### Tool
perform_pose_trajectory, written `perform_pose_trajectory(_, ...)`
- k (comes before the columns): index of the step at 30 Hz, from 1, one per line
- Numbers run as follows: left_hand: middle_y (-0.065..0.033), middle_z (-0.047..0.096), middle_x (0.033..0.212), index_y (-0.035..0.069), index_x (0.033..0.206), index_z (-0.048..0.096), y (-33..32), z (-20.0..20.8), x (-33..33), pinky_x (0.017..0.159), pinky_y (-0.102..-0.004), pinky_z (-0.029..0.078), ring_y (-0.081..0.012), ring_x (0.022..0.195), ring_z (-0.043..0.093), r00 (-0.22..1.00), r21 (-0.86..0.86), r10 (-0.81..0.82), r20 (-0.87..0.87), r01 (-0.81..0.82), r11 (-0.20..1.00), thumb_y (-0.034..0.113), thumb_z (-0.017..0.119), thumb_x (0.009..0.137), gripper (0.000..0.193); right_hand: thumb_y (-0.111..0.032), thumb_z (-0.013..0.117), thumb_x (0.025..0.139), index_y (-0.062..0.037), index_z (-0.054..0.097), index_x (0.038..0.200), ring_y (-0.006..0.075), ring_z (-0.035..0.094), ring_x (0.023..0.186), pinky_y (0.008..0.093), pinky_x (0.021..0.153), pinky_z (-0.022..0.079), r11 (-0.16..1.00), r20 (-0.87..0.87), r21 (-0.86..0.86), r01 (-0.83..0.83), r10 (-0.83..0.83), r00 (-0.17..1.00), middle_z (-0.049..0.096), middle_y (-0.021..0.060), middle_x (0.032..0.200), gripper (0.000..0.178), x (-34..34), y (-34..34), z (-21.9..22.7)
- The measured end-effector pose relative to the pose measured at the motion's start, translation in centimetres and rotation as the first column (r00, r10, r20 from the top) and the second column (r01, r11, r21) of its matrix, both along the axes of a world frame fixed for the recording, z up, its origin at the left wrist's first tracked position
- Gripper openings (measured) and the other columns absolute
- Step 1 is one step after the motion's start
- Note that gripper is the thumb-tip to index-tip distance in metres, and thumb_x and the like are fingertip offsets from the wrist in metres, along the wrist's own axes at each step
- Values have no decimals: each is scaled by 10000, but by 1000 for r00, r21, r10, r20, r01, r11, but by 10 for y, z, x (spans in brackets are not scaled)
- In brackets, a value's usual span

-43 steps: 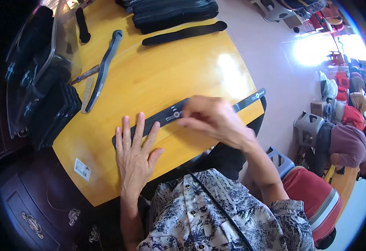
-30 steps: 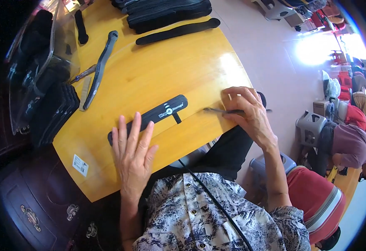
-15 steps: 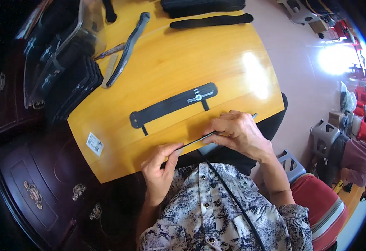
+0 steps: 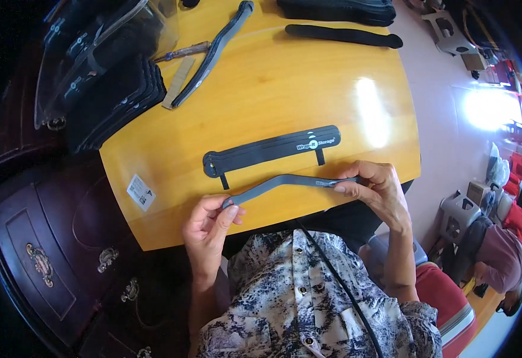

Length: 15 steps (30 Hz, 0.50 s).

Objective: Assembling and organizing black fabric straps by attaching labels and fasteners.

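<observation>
A long dark grey strap (image 4: 285,180) is stretched between my two hands over the near edge of the table, bowed upward in its middle. My left hand (image 4: 210,224) pinches its left end between thumb and fingers. At the other end, my right hand (image 4: 375,190) grips it close to some small white print. Just beyond lies a flat black strap stack (image 4: 267,150) with a rounded eyelet end at the left and white print at the right. Two short black tabs stick out from under its near side.
Farther off lie a bundle of grey straps (image 4: 216,53), a tan strip (image 4: 179,82), a pen-like tool (image 4: 182,51) and a single black strap (image 4: 341,36). Black strap piles (image 4: 118,101) fill the left side by a clear plastic bin (image 4: 109,36). A white label (image 4: 140,192) sticks to the table (image 4: 309,77).
My hands have moved apart, and the strap, seen edge-on before, now shows its flat face bowed between them. The table and its contents have shifted in view.
</observation>
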<state>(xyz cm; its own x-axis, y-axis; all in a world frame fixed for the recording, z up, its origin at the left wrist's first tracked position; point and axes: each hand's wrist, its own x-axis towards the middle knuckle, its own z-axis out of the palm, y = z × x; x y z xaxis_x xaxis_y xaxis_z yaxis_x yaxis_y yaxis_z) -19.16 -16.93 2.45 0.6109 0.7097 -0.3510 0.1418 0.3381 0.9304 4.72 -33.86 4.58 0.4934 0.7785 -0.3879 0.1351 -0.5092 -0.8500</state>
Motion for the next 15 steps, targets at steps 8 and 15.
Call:
perform_pose_trajectory(8, -77, 602, 957, -43, 965, 632, 7, -4, 4, 608, -232, 490, -115, 741, 603, 982, 172, 116, -152, -89, 981, -23, 617, 902, 68, -165, 622, 942, -13, 645, 1012, 38, 522, 660, 197, 566, 431, 990, -321, -21, 142, -141, 936, 651, -12, 789, 169, 9, 4, -7)
perform_pose_trajectory(15, -52, 613, 928, -34, 1006, 639, 9, -8, 10, 587, -203, 465, -81, 694, 571, 977, 296, 144, -157, -92, 951, -15, 631, 903, 105, -163, 616, 949, -35, 634, 1017, 29, 548, 656, 171, 548, 422, 975, -400, -67, 214, -222, 889, 676, 3, 813, 146, 6, 14, -1)
